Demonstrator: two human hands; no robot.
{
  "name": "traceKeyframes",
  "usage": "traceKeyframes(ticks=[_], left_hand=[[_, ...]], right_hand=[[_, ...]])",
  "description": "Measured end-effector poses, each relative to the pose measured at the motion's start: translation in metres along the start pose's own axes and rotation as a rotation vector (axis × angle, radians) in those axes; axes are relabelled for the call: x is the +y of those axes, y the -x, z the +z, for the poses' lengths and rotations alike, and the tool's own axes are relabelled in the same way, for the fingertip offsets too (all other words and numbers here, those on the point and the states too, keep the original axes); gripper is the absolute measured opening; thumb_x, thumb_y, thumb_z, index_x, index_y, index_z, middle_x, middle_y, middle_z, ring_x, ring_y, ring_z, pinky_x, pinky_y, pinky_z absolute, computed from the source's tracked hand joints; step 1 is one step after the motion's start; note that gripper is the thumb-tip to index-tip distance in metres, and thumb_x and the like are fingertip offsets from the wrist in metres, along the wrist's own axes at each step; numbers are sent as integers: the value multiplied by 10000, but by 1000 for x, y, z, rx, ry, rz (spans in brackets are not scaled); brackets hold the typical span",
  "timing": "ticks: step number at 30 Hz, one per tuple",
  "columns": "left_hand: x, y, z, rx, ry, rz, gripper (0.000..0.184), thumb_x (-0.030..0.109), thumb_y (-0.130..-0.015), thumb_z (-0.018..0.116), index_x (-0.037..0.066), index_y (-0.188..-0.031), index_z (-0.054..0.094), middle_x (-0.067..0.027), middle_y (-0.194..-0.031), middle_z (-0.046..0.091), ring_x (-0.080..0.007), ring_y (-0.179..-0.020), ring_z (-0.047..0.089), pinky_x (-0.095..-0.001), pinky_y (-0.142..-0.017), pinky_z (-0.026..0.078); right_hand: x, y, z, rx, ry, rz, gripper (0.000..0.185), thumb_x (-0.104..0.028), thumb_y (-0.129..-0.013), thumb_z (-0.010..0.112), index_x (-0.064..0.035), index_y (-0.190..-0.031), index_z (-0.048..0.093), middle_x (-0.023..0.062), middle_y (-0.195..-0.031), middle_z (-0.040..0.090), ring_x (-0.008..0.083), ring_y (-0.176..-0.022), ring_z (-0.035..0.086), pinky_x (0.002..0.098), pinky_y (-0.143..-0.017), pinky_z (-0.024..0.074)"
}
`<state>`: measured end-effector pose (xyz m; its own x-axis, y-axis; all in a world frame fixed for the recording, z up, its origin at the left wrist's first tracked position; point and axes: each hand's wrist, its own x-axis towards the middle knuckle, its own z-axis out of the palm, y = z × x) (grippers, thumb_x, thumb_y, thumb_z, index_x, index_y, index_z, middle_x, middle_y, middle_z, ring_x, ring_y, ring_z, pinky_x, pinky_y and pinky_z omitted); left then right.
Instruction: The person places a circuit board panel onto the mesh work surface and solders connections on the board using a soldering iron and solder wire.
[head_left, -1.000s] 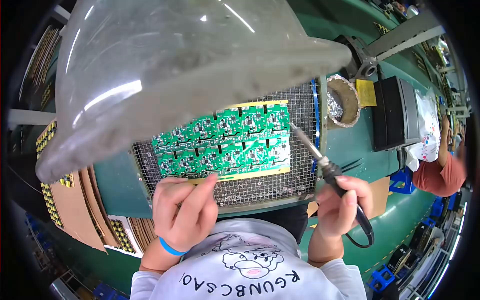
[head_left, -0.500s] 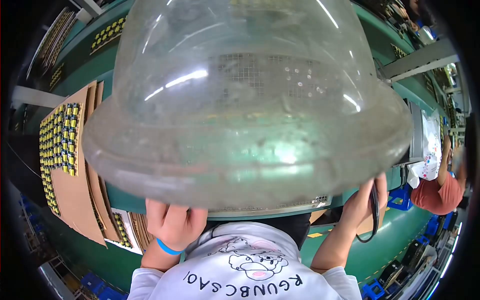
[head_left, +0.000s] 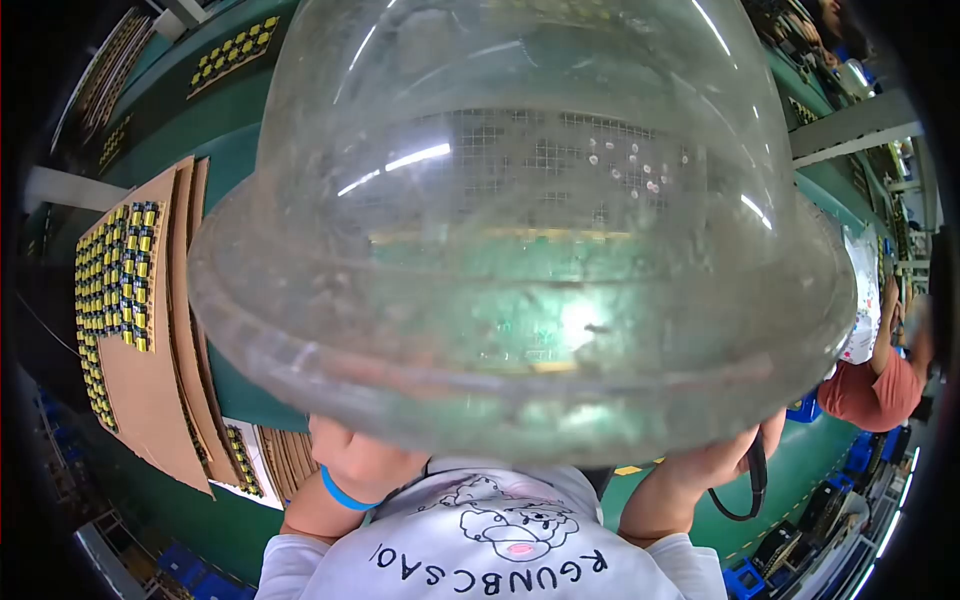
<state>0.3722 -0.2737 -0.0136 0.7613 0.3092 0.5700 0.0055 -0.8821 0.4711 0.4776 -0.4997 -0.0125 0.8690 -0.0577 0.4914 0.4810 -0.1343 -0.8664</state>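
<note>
A large clear dome-shaped cover (head_left: 520, 300) with a wide, scuffed rim fills the middle of the view, close to the camera. Below the rim on the left, my left hand (head_left: 368, 465) is closed at its edge; its fingertips are hidden. A blue band circles that wrist. My right hand (head_left: 715, 462) is at the right underside of the rim, also closed, with most fingers hidden behind the cover. A black cord loop (head_left: 738, 512) hangs beside the right hand. Through the clear wall a wire grid (head_left: 480, 140) shows, with several small white round pieces (head_left: 650, 185) on it.
Brown cardboard sheets (head_left: 150, 395) on the left carry rows of yellow-and-black components (head_left: 115, 270). More components (head_left: 235, 55) lie on the green bench at upper left. A person in a red top (head_left: 870, 392) is at the far right, near a grey beam (head_left: 850, 130).
The clear cover has shifted down and to the right, nearer my body. My right hand has lowered with it, and my left hand has moved slightly right and down.
</note>
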Motion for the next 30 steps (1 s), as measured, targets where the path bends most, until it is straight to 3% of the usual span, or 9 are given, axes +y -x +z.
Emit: traceKeyframes(ticks=[9,20,30], left_hand=[[-8,7,-8,-33,1,33,290,-99,-718,599,9,-972,685,-64,-761,505,-200,-651,474,-318,-628,434],[-11,8,-5,-2,-3,15,298,-109,-721,601,11,-982,680,-62,-769,505,-199,-658,471,-320,-636,444],[-12,14,-8,-34,17,41,298,-94,-712,606,16,-979,682,-58,-761,500,-202,-656,472,-330,-647,450]], right_hand=[[-12,11,9,-141,-67,101,433,-365,-968,455,59,-995,533,153,-680,598,194,-472,581,290,-500,500],[-29,-3,31,-302,-54,122,369,-285,-975,439,59,-990,571,156,-654,637,178,-518,614,271,-502,497],[-28,1,28,-311,-62,182,352,-281,-980,436,43,-1012,572,136,-629,638,167,-534,621,254,-506,483]])
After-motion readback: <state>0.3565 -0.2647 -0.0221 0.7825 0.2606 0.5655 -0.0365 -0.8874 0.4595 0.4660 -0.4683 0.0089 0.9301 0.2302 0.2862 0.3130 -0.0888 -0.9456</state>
